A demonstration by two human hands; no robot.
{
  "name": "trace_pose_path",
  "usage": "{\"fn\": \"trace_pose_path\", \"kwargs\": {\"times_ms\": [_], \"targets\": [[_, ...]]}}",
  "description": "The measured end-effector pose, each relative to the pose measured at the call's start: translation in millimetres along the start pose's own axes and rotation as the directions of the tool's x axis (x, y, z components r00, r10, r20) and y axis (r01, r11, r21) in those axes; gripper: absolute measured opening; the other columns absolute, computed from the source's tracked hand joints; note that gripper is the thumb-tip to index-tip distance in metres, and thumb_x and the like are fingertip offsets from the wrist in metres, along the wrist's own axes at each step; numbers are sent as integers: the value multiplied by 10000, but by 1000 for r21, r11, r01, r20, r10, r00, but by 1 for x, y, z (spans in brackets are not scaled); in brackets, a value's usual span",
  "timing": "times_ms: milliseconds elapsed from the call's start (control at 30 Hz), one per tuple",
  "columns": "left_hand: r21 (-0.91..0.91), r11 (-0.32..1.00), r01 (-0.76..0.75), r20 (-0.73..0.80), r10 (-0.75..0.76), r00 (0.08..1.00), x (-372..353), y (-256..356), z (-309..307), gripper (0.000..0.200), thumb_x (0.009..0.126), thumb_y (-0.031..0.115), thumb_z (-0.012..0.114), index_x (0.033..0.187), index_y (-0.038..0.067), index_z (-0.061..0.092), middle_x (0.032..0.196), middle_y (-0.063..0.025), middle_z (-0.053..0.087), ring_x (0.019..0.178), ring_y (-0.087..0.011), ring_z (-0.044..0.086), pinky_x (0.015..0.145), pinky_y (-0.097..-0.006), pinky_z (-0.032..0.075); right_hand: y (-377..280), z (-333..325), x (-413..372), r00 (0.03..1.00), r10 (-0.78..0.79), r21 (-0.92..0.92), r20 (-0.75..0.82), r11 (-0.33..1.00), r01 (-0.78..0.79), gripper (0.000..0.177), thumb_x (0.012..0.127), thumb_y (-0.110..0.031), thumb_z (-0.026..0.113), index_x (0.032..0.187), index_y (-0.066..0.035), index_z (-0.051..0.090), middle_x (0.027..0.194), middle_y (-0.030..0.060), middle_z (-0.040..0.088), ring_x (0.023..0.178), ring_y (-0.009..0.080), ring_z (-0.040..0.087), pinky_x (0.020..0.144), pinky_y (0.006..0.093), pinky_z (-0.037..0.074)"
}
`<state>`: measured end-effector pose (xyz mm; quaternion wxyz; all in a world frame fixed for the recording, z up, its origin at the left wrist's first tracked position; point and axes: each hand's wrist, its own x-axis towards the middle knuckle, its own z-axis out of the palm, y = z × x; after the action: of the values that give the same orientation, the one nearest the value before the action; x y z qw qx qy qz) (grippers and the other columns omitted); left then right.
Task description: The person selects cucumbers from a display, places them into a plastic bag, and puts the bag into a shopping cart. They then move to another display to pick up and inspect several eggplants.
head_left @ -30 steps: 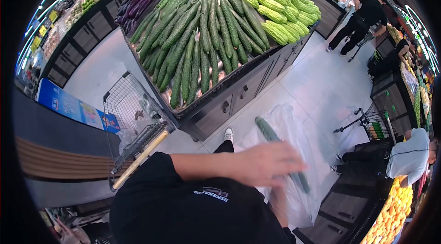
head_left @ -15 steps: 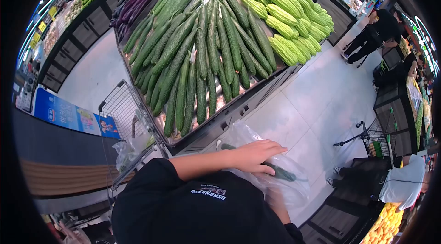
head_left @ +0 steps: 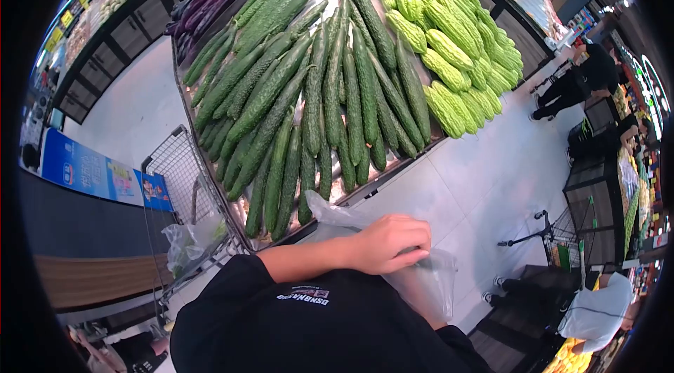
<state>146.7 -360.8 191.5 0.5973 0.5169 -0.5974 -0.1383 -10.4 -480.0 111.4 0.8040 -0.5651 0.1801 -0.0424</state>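
My left hand (head_left: 397, 243) is closed on a clear plastic bag (head_left: 439, 268), its fingers curled over the film in front of my chest. One end of the bag sticks up near the lower edge of the cucumber display. Through the film, lower right of my left hand, part of my right hand (head_left: 423, 297) shows; its fingers are hidden. I cannot make out the bag's contents. Just beyond lies a large fan of dark green cucumbers (head_left: 330, 92), with light green bitter melons (head_left: 449, 43) to its right and purple eggplants (head_left: 214, 4) at its upper left.
A wire shopping cart (head_left: 175, 169) with a bag of greens (head_left: 193, 243) stands at the left, beside a counter with a blue sign (head_left: 95, 169). At the right are another cart (head_left: 565, 236), a person in a light top (head_left: 597, 310) and people in dark clothes (head_left: 583, 78).
My left hand has curled its fingers, which were stretched out over the bag. The dark green cucumber seen inside the bag is now hidden. One bag end has risen toward the display.
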Motion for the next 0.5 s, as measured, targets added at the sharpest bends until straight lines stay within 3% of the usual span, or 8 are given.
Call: {"fn": "trace_pose_path", "kwargs": {"times_ms": [133,267,367,500], "targets": [[121,988,-94,-136,110,985,5,6,-24,116,878,103,613,825,46,526,801,-89,546,747,-312,569,674,-407,450,-14,0,47,990,18,-17,138,1000,-16,407,815,-213,738,1144,4,636,1066,134,669,944,180,645,826,323,508],[276,960,-42,-176,93,980,6,15,-54,99,859,93,636,854,32,557,856,-87,595,822,-302,623,775,-403,513,-30,-3,95,948,53,-48,315,998,-40,404,816,-214,738,1141,4,637,1067,132,668,945,179,644,828,323,508],[407,908,95,-214,-7,977,13,25,-58,92,846,86,653,837,28,581,859,-82,623,827,-308,645,925,-418,533,-43,-6,132,884,91,-71,458,995,-66,401,817,-214,738,1139,4,638,1069,131,668,946,178,643,829,323,508],[371,895,248,-387,-93,917,31,18,-49,82,840,67,664,839,21,596,849,-78,637,843,-293,662,910,-425,536,-61,-4,180,727,156,-131,669,987,-92,398,818,-215,737,1136,4,640,1070,130,667,948,176,642,831,323,508]]}}
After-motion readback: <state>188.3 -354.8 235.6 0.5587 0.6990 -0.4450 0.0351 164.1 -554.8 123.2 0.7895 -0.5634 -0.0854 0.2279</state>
